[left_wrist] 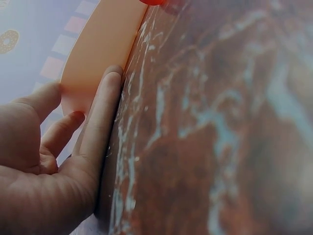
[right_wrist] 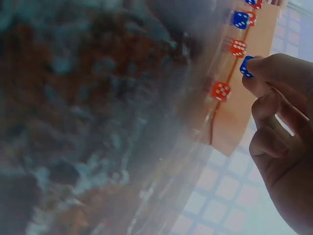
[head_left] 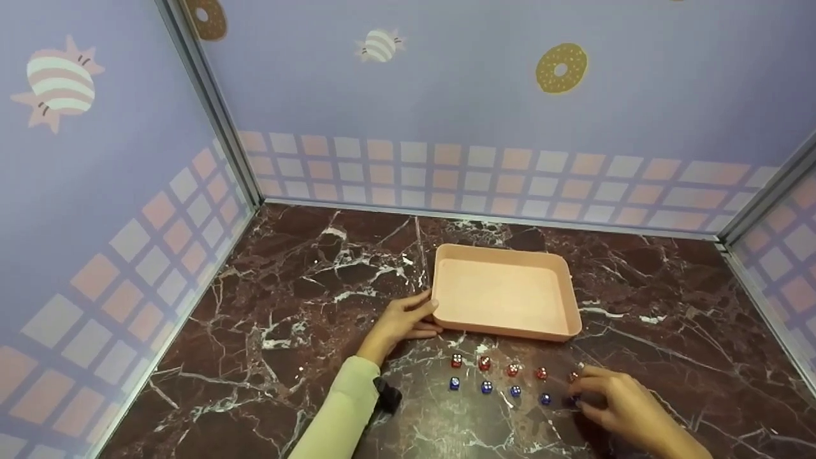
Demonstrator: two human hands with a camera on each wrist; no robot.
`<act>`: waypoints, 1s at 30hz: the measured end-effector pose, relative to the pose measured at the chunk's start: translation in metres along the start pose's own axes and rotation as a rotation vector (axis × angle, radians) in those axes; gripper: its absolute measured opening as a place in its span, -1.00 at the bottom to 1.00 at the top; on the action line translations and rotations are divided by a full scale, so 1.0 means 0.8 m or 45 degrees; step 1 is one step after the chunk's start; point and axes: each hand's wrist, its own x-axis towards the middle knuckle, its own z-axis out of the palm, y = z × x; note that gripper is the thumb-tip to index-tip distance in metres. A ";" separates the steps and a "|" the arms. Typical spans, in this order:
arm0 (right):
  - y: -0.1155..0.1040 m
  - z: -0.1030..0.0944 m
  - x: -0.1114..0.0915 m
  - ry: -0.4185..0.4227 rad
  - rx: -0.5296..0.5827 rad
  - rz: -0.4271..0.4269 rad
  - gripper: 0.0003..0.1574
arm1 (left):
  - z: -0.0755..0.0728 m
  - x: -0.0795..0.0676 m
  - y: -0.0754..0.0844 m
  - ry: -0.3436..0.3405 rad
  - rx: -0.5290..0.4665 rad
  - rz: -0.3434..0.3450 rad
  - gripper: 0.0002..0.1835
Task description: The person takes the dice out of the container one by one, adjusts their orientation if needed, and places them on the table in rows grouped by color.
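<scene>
My right hand [head_left: 615, 401] pinches a blue die [right_wrist: 247, 66] between thumb and forefinger, just off the right end of two rows of dice. A red die [right_wrist: 221, 91] sits close to those fingertips in the right wrist view. My left hand [head_left: 401, 322] touches the near left corner of a peach tray [head_left: 503, 331], its fingers fairly straight. One finger [left_wrist: 105, 100] lies along the tray's wall, low by the tabletop. Nothing lies inside the tray.
Red dice [head_left: 513, 370] form a row in front of the tray, with blue dice [head_left: 516, 391] in a second row nearer me. All stand on a dark marbled tabletop [head_left: 306, 293]. Patterned panels [head_left: 446, 95] enclose it at the back and both sides.
</scene>
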 end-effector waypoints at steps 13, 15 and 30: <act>-0.005 0.010 -0.007 -0.019 -0.076 -0.010 -0.58 | 0.001 -0.002 0.002 0.015 -0.006 -0.016 -0.36; -0.005 0.012 -0.009 -0.003 -0.083 -0.011 -0.56 | 0.001 -0.002 0.001 0.016 -0.004 -0.021 -0.35; -0.015 0.010 -0.007 -0.119 -0.127 0.131 -0.61 | 0.001 0.001 -0.002 0.033 0.014 -0.015 -0.36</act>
